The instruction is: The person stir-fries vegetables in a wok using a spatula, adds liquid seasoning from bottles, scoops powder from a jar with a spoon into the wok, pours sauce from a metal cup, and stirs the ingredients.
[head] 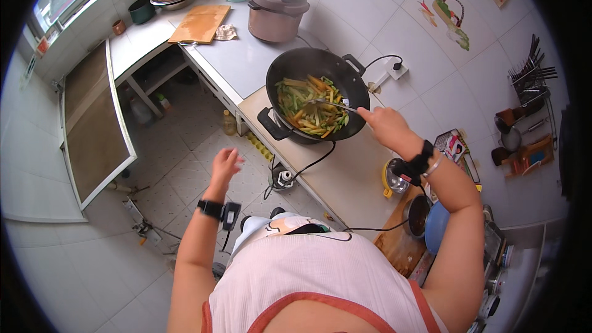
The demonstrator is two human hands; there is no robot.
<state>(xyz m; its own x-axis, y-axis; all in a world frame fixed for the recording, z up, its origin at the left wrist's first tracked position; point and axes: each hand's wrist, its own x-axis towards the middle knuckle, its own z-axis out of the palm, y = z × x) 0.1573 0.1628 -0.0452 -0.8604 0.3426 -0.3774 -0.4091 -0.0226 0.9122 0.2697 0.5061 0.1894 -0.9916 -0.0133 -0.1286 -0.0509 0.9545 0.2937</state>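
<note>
My right hand (386, 130) grips the handle of a metal spatula (341, 105), whose head rests among the cut vegetables in the wok. Green and orange vegetable strips (305, 101) lie in the dark electric wok (354, 88), which has two black side handles and stands on the counter. My left hand (226, 165) is raised over the floor, left of the counter's edge, and touches nothing; its fingers are slightly curled and a little blurred. Both wrists wear black straps with small devices.
Behind the wok stand a lidded pressure cooker (276, 14), a wooden cutting board (201, 23) and a crumpled cloth (226, 32). A power cord (319, 161) hangs over the counter's front edge. Near my right forearm are a yellow-handled bowl (397, 175), a small pan (417, 215) and a blue bowl (436, 227).
</note>
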